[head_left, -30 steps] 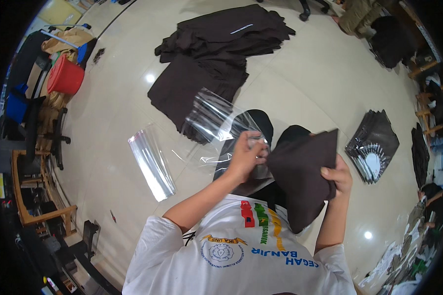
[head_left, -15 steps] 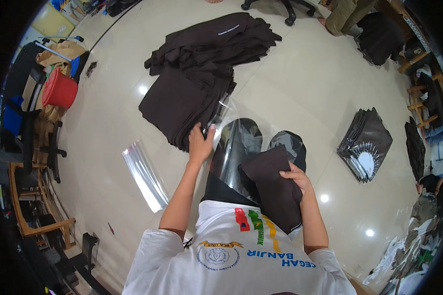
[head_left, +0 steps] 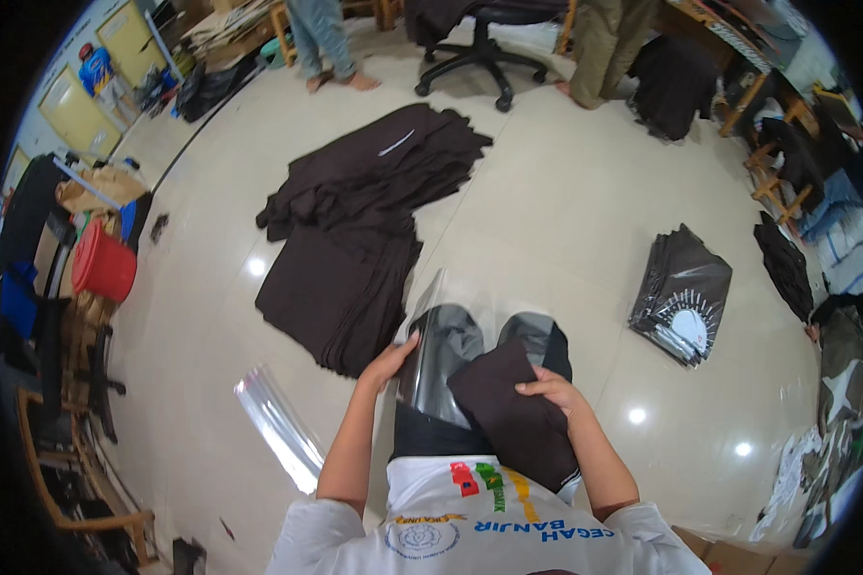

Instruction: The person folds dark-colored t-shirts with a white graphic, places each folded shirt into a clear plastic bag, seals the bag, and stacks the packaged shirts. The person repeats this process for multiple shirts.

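A clear plastic bag (head_left: 430, 379) lies across my dark-clothed lap. My left hand (head_left: 391, 362) pinches its left side, just beside the stack of folded dark brown garments (head_left: 331, 297). In my right hand (head_left: 552, 391) is a folded dark brown garment (head_left: 508, 412), gripped by its right edge, thumb on top. It rests over my right thigh and overlaps the bag's right part. On the floor to my left lies a sheaf of clear plastic bags (head_left: 278, 426).
Beyond the folded stack is a looser heap of dark garments (head_left: 374, 163). Bagged dark garments (head_left: 683, 297) are piled at the right. A red bucket (head_left: 104, 261) stands far left. At the back are a wheeled chair (head_left: 482, 57) and two people's legs (head_left: 324, 43).
The view has tilted up, showing more of the room's far side. My left hand has drawn slightly off the folded stack toward my lap, holding the bag. My right hand keeps the garment.
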`<action>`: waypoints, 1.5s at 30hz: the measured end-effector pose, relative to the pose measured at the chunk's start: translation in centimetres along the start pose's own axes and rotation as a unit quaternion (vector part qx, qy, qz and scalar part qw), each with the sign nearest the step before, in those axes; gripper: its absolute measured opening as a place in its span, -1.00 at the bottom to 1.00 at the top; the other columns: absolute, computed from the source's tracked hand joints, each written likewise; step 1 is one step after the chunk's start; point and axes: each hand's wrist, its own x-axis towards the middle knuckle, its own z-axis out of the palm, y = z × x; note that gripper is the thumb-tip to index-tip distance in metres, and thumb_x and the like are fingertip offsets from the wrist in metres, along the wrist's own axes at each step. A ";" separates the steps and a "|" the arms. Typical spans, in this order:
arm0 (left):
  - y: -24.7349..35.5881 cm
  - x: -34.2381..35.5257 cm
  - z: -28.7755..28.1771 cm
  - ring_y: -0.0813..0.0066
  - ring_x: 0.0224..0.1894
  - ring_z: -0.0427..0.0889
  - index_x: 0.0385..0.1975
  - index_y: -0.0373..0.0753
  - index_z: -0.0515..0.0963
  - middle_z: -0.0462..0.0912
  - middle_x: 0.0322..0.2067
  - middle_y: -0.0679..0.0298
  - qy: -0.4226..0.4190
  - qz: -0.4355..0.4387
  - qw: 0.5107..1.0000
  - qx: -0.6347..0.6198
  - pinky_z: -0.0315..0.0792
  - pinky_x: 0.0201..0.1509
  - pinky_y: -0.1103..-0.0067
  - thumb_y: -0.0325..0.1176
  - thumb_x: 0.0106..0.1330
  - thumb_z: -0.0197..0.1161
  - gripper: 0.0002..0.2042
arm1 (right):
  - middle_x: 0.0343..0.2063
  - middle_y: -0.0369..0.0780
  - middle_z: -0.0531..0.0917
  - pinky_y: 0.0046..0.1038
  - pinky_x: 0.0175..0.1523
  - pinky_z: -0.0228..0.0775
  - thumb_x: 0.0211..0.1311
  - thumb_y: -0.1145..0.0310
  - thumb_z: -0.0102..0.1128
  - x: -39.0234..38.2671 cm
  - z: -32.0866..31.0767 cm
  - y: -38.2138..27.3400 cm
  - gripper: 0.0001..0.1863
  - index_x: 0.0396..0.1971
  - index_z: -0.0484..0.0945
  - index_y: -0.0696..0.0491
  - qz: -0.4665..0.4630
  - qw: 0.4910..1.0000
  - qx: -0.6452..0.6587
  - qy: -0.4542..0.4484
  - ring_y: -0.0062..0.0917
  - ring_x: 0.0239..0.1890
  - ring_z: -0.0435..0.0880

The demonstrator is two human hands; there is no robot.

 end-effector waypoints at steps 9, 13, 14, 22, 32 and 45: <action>-1.9 -0.9 -4.3 0.54 -0.12 0.58 0.23 -0.28 0.56 0.63 -0.19 0.35 -0.081 0.145 0.950 -0.265 0.46 -0.03 0.56 -0.15 0.48 0.35 -0.55 | 0.25 -0.09 0.61 -0.31 0.37 0.50 0.33 0.65 0.25 -0.4 1.4 -0.9 -0.34 0.43 0.37 0.15 0.015 0.998 0.059 -0.013 -0.34 0.23 0.67; -1.8 -1.7 -6.7 0.67 -0.36 0.55 0.14 -0.26 0.58 0.57 -0.37 0.44 -0.129 0.120 0.924 -0.341 0.44 -0.32 0.67 -0.22 0.55 0.28 -0.68 | 0.22 -0.09 0.64 -0.34 0.32 0.55 0.35 0.65 0.24 0.1 0.8 -0.3 -0.37 0.42 0.39 0.15 0.020 0.999 0.043 -0.006 -0.35 0.18 0.70; -1.0 -2.6 -6.7 0.69 -0.40 0.54 0.11 -0.25 0.59 0.55 -0.41 0.46 -0.093 0.119 0.938 -0.311 0.43 -0.36 0.69 -0.22 0.56 0.27 -0.71 | 0.21 -0.10 0.65 -0.34 0.33 0.54 0.35 0.65 0.24 0.1 0.7 -0.4 -0.37 0.42 0.39 0.15 0.014 0.999 0.042 -0.008 -0.36 0.19 0.70; -2.2 -3.5 -7.4 0.52 -0.23 0.76 0.04 -0.25 0.57 0.76 -0.10 0.22 -0.119 0.133 0.900 -0.398 0.69 -0.18 0.63 -0.55 0.47 0.27 -0.80 | 0.23 -0.14 0.63 -0.33 0.35 0.50 0.35 0.61 0.27 0.0 0.1 -0.1 -0.36 0.43 0.38 0.13 -0.001 0.998 0.049 -0.045 -0.40 0.21 0.66; 14.8 -12.4 1.7 0.76 -0.34 0.52 0.33 -0.24 0.51 0.62 -0.21 0.43 0.105 0.363 0.898 -0.227 0.49 -0.24 0.73 -0.50 0.50 0.26 -0.59 | 0.26 -0.14 0.61 -0.35 0.43 0.39 0.30 0.62 0.33 -7.7 6.2 -4.6 -0.35 0.40 0.40 0.18 -0.124 0.990 0.022 -0.058 -0.42 0.28 0.61; 12.0 -12.0 9.5 0.53 -0.44 0.54 0.52 -0.19 -0.23 0.43 -0.13 0.18 0.340 0.426 0.806 -0.230 0.55 -0.28 0.57 -0.55 0.53 0.13 -0.26 | 0.27 -0.08 0.60 -0.26 0.47 0.35 0.22 0.64 0.37 -13.4 8.5 -7.0 -0.27 0.41 0.35 0.22 -0.205 0.978 0.033 -0.034 -0.35 0.31 0.60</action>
